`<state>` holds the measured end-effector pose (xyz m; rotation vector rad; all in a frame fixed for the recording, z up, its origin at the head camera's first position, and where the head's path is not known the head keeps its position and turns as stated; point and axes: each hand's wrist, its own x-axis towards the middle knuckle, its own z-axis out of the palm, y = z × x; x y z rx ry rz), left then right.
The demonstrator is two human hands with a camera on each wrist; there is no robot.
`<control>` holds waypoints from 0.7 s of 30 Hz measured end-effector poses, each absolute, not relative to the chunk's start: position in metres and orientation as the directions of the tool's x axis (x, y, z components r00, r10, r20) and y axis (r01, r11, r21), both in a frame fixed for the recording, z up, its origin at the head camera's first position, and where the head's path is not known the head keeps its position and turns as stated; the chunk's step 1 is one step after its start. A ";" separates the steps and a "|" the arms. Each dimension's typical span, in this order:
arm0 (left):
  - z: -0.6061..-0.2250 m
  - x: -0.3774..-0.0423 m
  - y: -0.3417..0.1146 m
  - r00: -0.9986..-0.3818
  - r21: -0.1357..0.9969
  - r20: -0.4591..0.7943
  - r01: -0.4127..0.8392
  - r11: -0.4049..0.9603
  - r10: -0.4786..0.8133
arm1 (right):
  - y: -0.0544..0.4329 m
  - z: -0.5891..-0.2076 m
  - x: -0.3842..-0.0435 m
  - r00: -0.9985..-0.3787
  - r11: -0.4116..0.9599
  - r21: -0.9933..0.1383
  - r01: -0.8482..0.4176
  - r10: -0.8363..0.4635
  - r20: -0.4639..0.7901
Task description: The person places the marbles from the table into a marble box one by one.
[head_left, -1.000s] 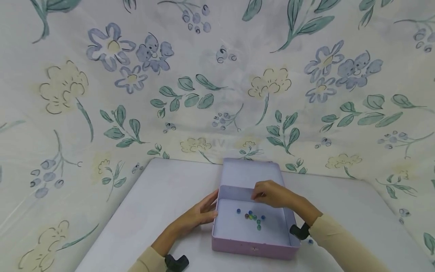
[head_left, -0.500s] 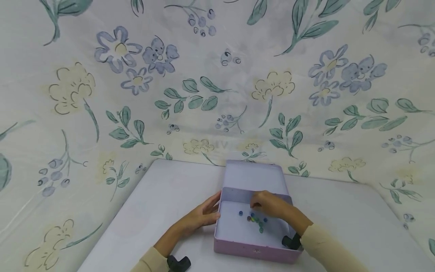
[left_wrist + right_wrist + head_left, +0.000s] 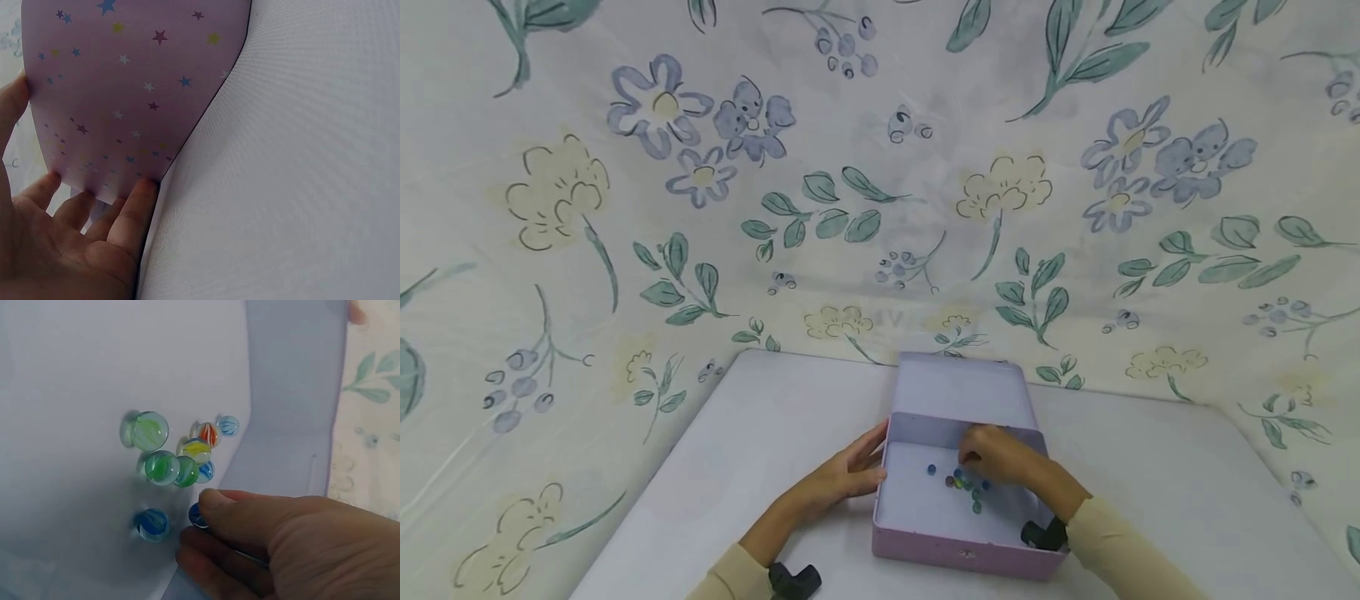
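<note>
A lilac tin box (image 3: 936, 546) lies with its lid (image 3: 962, 387) folded back. Inside, my right hand (image 3: 1000, 454) pinches a dark blue marble (image 3: 197, 515) between thumb and fingers, low over the box floor. Close by in the right wrist view are another blue marble (image 3: 153, 525), several green-swirled marbles (image 3: 162, 467), a yellow one (image 3: 197, 450), a red-and-white one (image 3: 209, 434) and a pale blue one (image 3: 229, 426). My left hand (image 3: 842, 482) touches the box's left side; its spread fingers and thumb rest along the star-printed outer wall (image 3: 125, 94).
The box stands on a white table (image 3: 775, 400), with a flower-printed sheet (image 3: 865, 167) hanging behind and at both sides. Each wrist wears a black camera, such as the left camera (image 3: 795, 581). The box walls rise around the marbles.
My right hand has dropped from the box's back wall down to its floor by the marbles. A blue marble seen right of the box is now hidden behind the arm. My left hand stays put.
</note>
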<state>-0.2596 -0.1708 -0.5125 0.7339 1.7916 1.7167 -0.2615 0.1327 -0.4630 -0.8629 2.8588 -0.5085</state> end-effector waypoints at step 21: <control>-0.512 -0.260 -0.170 -0.699 1.000 -0.020 0.002 0.031 0.715 | 0.134 -0.465 -0.261 -0.816 0.775 -0.334 -0.537 -0.577 -0.026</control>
